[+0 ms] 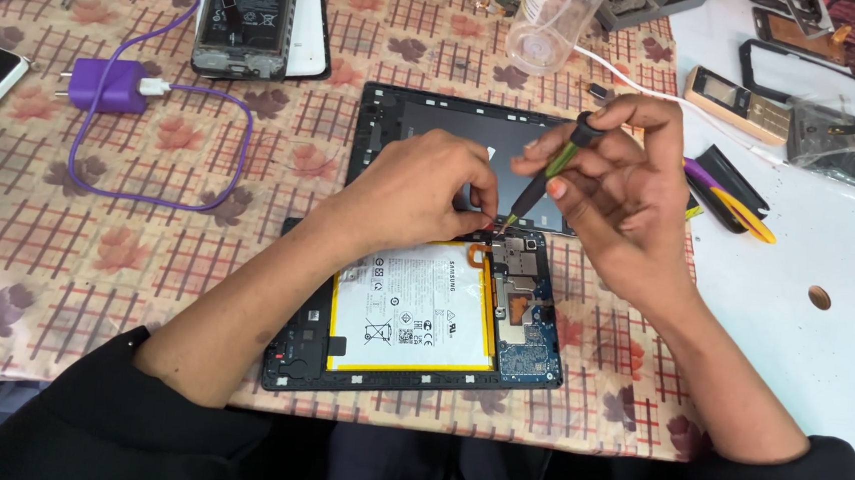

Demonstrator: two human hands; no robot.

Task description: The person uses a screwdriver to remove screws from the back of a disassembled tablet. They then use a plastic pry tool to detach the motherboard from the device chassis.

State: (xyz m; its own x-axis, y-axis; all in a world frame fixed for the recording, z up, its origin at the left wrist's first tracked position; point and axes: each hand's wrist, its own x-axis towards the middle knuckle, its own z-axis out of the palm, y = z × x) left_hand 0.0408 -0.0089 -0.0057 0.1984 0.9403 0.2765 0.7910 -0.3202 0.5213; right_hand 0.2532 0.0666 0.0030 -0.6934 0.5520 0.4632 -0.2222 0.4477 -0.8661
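Observation:
An opened tablet point(422, 315) lies in front of me with its white battery and blue circuit board exposed. My right hand point(622, 188) holds a small green-and-black screwdriver point(551, 168), its tip down at the top edge of the board. My left hand point(421, 184) rests on the tablet's upper edge, fingertips pinched beside the screwdriver tip. Behind the hands lies the removed dark back cover point(445, 131).
A purple charger and cable point(107, 85) lie at the left, an opened phone point(248, 12) at the back, and a clear plastic cup point(548, 28) near it. A gold keypad phone point(738, 103) and yellow-purple tools point(736, 201) sit on the white surface at right.

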